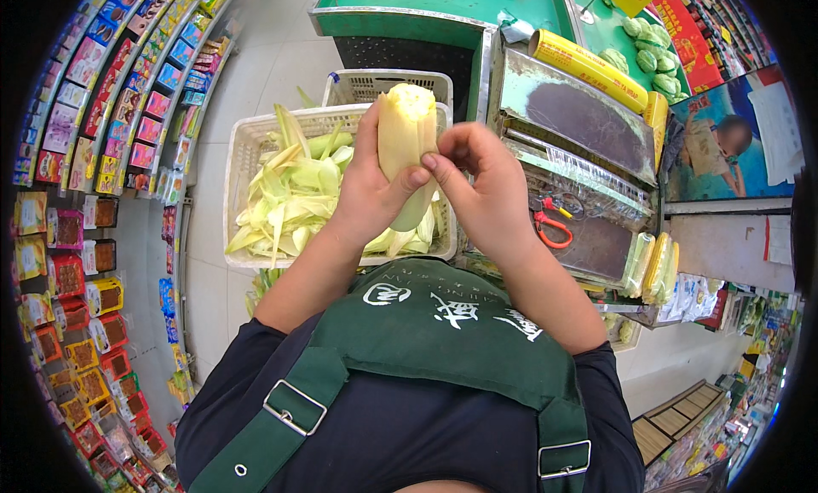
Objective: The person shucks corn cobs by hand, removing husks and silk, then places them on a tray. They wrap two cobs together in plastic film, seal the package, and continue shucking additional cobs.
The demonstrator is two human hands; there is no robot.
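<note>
An ear of corn (406,138), still wrapped in pale husk, is held upright over a white plastic crate (233,186). Yellow kernels show at its upper end. My left hand (370,180) grips the ear from the left, its thumb across the front. With thumb and bent fingers, my right hand (482,180) pinches the husk at the ear's right side. Loose corn husks (300,186) fill much of the crate below. The ear and my hands hide part of the crate's contents.
At right, a metal wrapping station (575,116) holds a roll of yellow-boxed wrap (588,71) and red-handled scissors (553,231). Behind the crate stands a second crate (390,77), near a green display counter (409,23). Shelves of packaged snacks (96,109) line the left; cabbages (652,45) lie top right.
</note>
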